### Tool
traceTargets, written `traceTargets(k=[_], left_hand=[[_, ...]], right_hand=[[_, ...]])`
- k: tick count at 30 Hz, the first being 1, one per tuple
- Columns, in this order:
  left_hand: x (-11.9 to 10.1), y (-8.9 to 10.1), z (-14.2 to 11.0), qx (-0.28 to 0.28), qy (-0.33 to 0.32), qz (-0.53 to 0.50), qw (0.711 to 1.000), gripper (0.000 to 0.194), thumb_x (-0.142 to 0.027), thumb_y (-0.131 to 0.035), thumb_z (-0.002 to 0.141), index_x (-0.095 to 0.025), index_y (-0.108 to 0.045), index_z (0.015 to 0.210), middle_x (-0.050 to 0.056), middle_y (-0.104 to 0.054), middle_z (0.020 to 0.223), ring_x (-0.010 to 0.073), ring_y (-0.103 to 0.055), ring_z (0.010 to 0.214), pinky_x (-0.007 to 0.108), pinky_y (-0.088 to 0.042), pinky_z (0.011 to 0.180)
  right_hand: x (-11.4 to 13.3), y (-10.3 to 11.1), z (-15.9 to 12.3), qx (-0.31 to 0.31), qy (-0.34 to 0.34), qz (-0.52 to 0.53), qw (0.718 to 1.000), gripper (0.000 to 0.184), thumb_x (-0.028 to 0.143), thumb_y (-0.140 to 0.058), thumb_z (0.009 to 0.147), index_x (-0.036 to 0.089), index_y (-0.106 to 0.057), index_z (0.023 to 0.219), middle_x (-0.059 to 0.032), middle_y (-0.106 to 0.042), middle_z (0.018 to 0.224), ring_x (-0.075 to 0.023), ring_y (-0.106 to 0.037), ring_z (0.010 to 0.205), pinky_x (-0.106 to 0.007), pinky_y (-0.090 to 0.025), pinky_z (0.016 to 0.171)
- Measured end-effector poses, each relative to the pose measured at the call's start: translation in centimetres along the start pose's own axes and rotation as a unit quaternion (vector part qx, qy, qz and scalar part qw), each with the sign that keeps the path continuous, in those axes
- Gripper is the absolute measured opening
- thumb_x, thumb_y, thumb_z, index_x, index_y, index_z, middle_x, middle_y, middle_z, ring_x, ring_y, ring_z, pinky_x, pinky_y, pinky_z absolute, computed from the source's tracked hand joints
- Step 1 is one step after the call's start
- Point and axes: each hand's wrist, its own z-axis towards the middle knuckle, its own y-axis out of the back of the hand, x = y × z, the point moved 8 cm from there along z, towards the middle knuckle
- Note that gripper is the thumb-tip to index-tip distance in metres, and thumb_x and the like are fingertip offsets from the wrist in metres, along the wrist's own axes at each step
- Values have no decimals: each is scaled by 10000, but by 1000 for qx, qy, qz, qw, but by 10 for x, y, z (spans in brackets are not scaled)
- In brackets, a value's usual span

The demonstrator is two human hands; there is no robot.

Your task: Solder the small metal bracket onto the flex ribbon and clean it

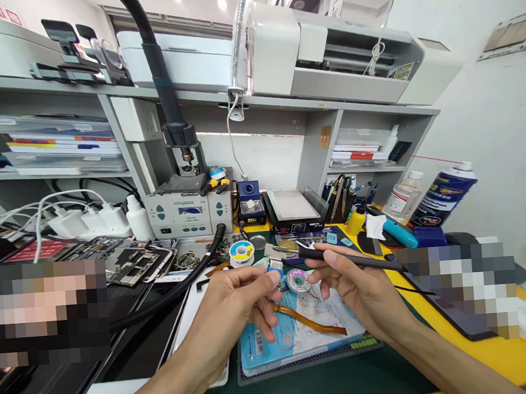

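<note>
Two hands held apart: left hand (235,310) empty or pinching, right hand (359,289) clamped on a black soldering iron (343,258)

The right hand's thumb and fingers wrap the iron's slim handle, with its metal tip pointing left, toward the left hand. The left hand's fingertips are pinched together just beside that tip, not touching it; whether they hold something small cannot be told.

Directly beneath the hands lies a blue printed repair mat (273,346), with an orange flex ribbon cable (307,320) across it. Just past the left hand's fingertips sit a spool of solder wick (298,280) and a roll of solder wire (242,253). To the left, a thick black hose (162,303) curves beside opened phone casings (135,266).

Farther back stand a hot air rework station (183,214), a small blue temperature unit (249,201) and a black heating plate (293,210). On the right are a plastic bottle (402,196) and a blue spray can (443,193). A large white machine (325,54) sits on the grey shelf (193,94) above. Pixelated blocks hide both sides of the desk.
</note>
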Motion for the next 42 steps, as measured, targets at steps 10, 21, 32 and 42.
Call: traceTargets(k=[10, 21, 32, 42], left_hand=[[6, -1, 1, 11, -9, 6, 1000, 371, -469, -736, 805, -120, -691, 689, 26, -625, 552, 109, -541, 408, 219, -490, 403], [-20, 13, -5, -42, -93, 166, 981, 335, -491, -728, 790, -159, -709, 832, 12, -684, 560, 153, -600, 481, 243, -501, 490], [-27, 17, -1, -61, -111, 178, 976, 467, -531, -736, 761, -126, -723, 991, 40, -724, 610, 177, -621, 495, 287, -551, 520], [-33, 25, 2, -36, -163, 273, 948, 306, -484, -650, 865, -178, -671, 857, 5, -680, 598, 172, -634, 535, 265, -528, 524]], right_hand=[[1, 4, 3, 0, 17, 27, 999, 276, 312, -772, 863, 210, -756, 1119, -131, -789, 1026, -237, -755, 835, -269, -589, 600], [12, 11, 4, -12, 24, 24, 999, 213, 311, -798, 811, 165, -785, 966, -117, -785, 824, -216, -731, 706, -250, -563, 537], [16, 10, 3, -1, 39, 11, 999, 190, 309, -775, 822, 171, -781, 952, -114, -785, 805, -222, -736, 688, -250, -548, 524], [14, 17, 8, -19, -3, 0, 1000, 126, 275, -769, 748, 168, -743, 809, -51, -710, 618, -174, -669, 536, -226, -503, 454]])
